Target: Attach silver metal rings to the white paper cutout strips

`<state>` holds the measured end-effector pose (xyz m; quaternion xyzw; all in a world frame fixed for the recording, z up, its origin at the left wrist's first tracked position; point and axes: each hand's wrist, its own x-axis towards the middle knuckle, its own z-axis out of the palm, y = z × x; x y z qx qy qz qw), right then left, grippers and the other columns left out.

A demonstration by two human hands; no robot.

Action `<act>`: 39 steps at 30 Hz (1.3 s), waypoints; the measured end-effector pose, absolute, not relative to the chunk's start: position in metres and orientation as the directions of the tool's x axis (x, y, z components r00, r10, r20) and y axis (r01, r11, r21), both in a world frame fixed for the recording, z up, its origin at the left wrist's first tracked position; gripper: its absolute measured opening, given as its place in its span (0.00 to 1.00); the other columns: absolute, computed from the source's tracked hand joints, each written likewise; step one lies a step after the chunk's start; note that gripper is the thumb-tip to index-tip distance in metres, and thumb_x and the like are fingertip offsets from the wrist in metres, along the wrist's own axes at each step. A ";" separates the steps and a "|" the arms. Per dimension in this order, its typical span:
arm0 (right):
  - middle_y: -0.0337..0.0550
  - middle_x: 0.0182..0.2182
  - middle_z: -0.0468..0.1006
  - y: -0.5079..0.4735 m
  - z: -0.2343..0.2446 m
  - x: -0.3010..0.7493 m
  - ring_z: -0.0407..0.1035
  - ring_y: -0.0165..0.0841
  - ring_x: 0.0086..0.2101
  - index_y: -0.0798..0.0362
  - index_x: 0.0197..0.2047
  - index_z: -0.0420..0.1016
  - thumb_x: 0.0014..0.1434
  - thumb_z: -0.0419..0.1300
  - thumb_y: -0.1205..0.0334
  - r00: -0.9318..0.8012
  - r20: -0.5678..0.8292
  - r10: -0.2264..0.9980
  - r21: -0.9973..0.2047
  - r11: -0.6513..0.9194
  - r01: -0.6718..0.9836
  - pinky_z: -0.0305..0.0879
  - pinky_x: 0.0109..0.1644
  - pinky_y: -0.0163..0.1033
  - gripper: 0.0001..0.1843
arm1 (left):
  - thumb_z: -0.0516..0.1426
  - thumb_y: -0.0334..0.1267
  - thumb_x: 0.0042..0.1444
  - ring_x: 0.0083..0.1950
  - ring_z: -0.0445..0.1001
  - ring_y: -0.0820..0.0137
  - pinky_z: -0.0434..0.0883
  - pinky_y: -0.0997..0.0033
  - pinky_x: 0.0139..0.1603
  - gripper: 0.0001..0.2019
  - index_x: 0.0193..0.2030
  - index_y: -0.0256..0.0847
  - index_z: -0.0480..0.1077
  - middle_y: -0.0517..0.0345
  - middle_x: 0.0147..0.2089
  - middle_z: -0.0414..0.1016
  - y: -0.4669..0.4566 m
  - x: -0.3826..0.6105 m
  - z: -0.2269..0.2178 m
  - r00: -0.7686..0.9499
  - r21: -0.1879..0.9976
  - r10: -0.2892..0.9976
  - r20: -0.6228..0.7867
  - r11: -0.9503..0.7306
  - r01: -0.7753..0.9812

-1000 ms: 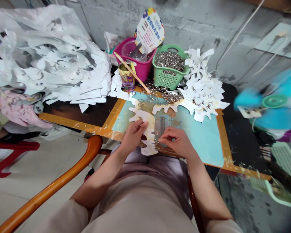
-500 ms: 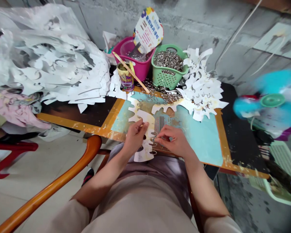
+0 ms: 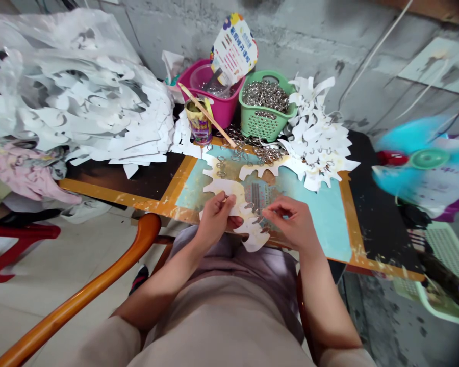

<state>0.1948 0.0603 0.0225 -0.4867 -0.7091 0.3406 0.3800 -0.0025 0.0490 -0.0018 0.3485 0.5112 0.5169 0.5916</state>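
Note:
My left hand (image 3: 219,216) is closed on a white cut-out sheet (image 3: 235,191), thumb on top, near the table's front edge. The sheet has a notched right edge, yellowish stains, and several thin metal rings along the notches. Its lower end hangs past the table edge above my lap. At that notched edge my right hand (image 3: 290,219) pinches, its thumb and forefinger tips at a metal ring (image 3: 258,210); the fingertips hide part of it. Behind my left hand, another notched white piece (image 3: 211,168) lies on the light blue mat (image 3: 325,219) with loose rings by it.
A green basket (image 3: 265,122) of metal rings and a pink basket (image 3: 225,114) stand at the back. A stick (image 3: 214,122) leans across a stained can (image 3: 199,127). White cut-outs pile up at left (image 3: 137,122) and right (image 3: 317,132). A blue fan (image 3: 430,158) stands far right.
The held sheet has turned, its lower end swinging to the right. My right hand has moved right and slightly up; my left hand keeps its grip.

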 end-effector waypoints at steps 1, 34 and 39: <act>0.37 0.23 0.70 0.061 0.021 0.199 0.59 0.28 0.25 0.53 0.26 0.78 0.57 0.66 0.58 -0.181 0.221 0.958 -0.863 0.279 0.422 0.55 0.29 0.36 0.10 | 0.63 0.59 0.50 0.19 0.71 0.75 0.72 0.77 0.17 0.24 0.31 0.42 0.59 0.69 0.23 0.65 0.049 -0.002 -0.002 -0.052 0.936 0.966 -0.253 0.231 -0.266; 0.36 0.27 0.78 0.068 -0.001 0.141 0.70 0.29 0.26 0.50 0.35 0.76 0.56 0.65 0.56 0.051 0.226 0.973 -0.962 0.214 0.170 0.68 0.32 0.34 0.08 | 0.68 0.44 0.47 0.20 0.63 0.80 0.67 0.83 0.17 0.18 0.35 0.41 0.64 0.70 0.23 0.69 0.049 0.001 -0.006 -0.242 0.939 0.966 -0.088 -0.001 -0.344; 0.39 0.28 0.80 0.061 0.001 0.145 0.72 0.31 0.27 0.51 0.33 0.77 0.56 0.64 0.56 0.056 0.201 0.978 -0.953 0.182 0.243 0.70 0.35 0.36 0.07 | 0.68 0.42 0.49 0.25 0.69 0.79 0.70 0.83 0.23 0.15 0.35 0.40 0.66 0.66 0.26 0.72 0.048 0.006 -0.007 -0.213 0.929 0.976 -0.050 -0.033 -0.370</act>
